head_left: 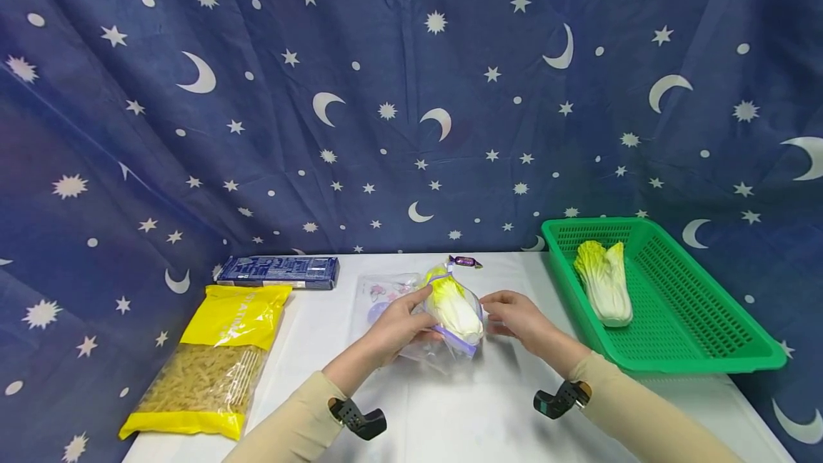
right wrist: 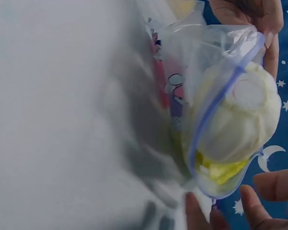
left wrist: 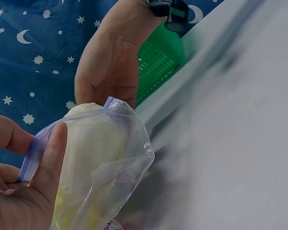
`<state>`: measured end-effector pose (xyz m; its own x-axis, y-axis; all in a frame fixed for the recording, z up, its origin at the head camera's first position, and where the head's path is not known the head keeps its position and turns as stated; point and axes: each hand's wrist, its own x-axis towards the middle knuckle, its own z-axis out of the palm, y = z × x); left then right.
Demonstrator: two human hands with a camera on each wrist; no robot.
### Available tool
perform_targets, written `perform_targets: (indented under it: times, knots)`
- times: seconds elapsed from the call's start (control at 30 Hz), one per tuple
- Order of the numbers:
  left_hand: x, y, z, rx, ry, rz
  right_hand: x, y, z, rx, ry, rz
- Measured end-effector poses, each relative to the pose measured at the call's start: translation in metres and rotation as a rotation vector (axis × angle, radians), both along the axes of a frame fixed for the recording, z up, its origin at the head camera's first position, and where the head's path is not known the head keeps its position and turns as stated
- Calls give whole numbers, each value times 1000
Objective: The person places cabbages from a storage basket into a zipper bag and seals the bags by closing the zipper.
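Observation:
A small napa cabbage (head_left: 454, 310) sits inside a clear zip bag (head_left: 467, 344) with a purple rim, held just above the white table (head_left: 450, 413). My left hand (head_left: 418, 314) grips the bag's left side, its thumb (left wrist: 49, 165) pressed on the purple rim (left wrist: 34, 148). My right hand (head_left: 494, 314) pinches the rim's right end. In the right wrist view the cabbage's pale base (right wrist: 247, 117) pokes out of the bag mouth, with my right fingers (right wrist: 252, 203) at its lower corner. A second cabbage (head_left: 604, 281) lies in the green basket (head_left: 701, 349).
A printed zip bag (head_left: 378, 294) lies flat behind my left hand. A purple wrapped candy (head_left: 466, 261) sits at the table's back. A yellow pasta bag (head_left: 212, 363) and a blue box (head_left: 278, 271) are on the left. The starry blue curtain (head_left: 411, 91) hangs behind.

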<state>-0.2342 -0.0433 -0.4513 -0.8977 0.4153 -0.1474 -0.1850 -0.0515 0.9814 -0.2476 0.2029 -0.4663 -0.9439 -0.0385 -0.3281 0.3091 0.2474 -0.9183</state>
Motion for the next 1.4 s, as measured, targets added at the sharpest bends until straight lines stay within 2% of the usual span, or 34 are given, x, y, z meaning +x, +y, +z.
perform_targets:
  times: [0.13,0.23,0.37,0.47,0.63,0.77,1.03,1.17,1.4]
  knots:
    - [0,-3,1,6,-6,6,4,-4,-11,-114,-47,33]
    - [0,-5,1,4,-5,4,6,-8,-18,-179,-44,48]
    - [1,-8,5,-3,11,-2,5,-12,-22,-157,21,14]
    - [1,-11,8,-8,20,-6,5,-15,-19,-135,69,-18]
    - [0,-18,16,-59,50,-4,5,-18,-3,-70,183,-5]
    - [-2,-23,25,-137,95,-3,4,-16,13,14,277,52]
    - [-5,-30,42,-197,139,-17,1,-14,43,211,391,127]
    - [-6,-31,49,-212,153,-13,-3,-15,59,259,400,145]
    - [-9,-32,66,-229,168,13,-9,-18,86,285,349,169]
